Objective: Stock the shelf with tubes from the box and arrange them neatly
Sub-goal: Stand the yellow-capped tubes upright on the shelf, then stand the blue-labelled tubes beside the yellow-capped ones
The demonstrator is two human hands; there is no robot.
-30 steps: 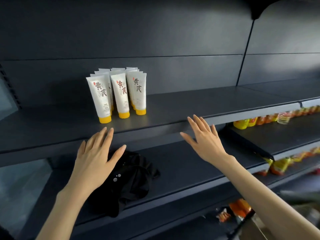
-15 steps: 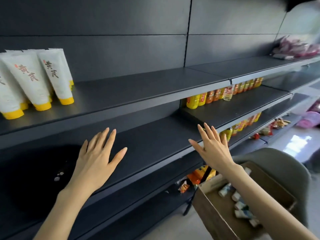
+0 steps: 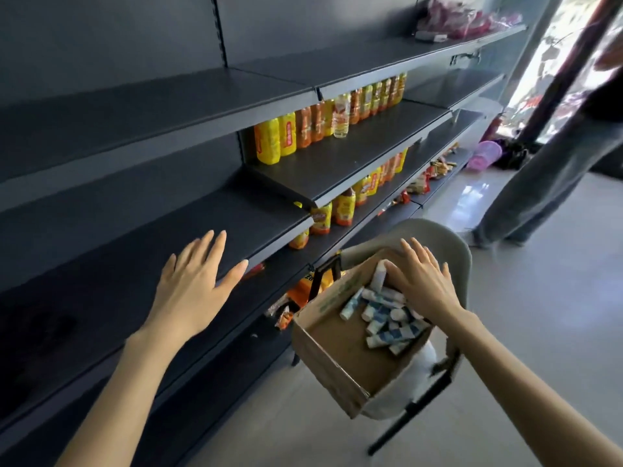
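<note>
White-and-blue tubes (image 3: 384,318) lie jumbled in the open cardboard box (image 3: 333,362).

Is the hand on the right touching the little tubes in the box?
Cannot tell. The head view shows the right hand spread above the tubes in the box, but the hand itself hides whether its fingers reach them.

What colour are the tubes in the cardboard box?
The tubes are white with blue bands, best seen in the head view.

Dark shelf (image 3: 354,156) – rows of yellow and orange bottles (image 3: 323,123) – box (image 3: 340,345) on chair (image 3: 448,241)
</note>
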